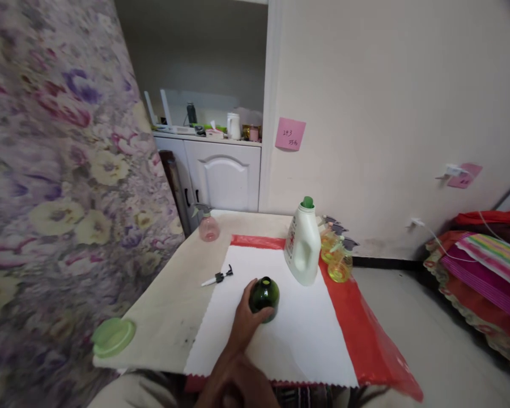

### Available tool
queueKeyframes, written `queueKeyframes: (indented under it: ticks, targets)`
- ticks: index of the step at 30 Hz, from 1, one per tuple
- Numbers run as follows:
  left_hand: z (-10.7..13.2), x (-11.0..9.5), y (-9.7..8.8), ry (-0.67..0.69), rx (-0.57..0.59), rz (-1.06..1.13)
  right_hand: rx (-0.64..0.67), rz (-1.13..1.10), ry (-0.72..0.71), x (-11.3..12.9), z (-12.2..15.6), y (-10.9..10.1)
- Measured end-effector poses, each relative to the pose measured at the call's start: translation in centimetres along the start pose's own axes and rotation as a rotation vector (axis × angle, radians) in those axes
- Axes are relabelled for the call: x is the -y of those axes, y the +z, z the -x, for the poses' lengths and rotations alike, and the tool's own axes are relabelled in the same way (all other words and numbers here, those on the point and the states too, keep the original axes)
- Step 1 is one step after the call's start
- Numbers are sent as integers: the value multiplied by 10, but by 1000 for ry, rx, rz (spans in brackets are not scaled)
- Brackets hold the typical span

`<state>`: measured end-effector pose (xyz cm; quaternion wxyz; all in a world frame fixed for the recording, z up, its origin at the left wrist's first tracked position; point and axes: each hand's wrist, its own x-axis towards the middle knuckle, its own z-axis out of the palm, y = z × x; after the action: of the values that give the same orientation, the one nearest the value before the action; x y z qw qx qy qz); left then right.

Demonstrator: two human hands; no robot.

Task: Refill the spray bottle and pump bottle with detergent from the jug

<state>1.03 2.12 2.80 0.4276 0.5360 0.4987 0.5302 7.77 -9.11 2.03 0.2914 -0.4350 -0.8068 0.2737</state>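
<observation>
My left hand [245, 313] is wrapped around a dark green round bottle [265, 299] from its left side, thumb across the near face. The bottle stands upright, its narrow neck uncapped. Low at the bottom edge, my right hand [249, 381] lies close to my left wrist; its fingers are blurred and partly hidden. A black pump head [220, 277] with a pale tube lies to the left of the bottle. Behind and to the right stands a large white jug [305, 246] with a side handle and a green piece in its mouth.
White paper [306, 345] over red plastic sheeting [355, 317] covers part of the table [161, 317]. A pink spray bottle [209, 228] stands at the back left, yellow spray bottles [339, 268] beside the jug. A green lid-like dish [113, 336] sits at the left corner.
</observation>
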Motion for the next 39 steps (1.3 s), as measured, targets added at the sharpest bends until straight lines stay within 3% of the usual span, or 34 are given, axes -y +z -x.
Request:
queueKeyframes:
  ticks: [4, 11, 19, 26, 33, 39]
  targets:
    - [3, -2, 1, 10, -4, 13, -27, -185, 18, -13, 19, -33]
    - [5, 1, 1, 32, -16, 29, 99, -268, -32, -14, 32, -14]
    - [7, 0, 3, 28, -21, 13, 97, -318, 76, 2, 27, -37]
    - [8, 0, 2, 33, -19, 31, 105, -372, 123, 8, 32, -18]
    - [9, 2, 2, 44, -17, 36, 179, -297, 171, 12, 21, -33]
    - [8, 3, 3, 27, -29, 36, 198, -287, 225, 23, 24, -22]
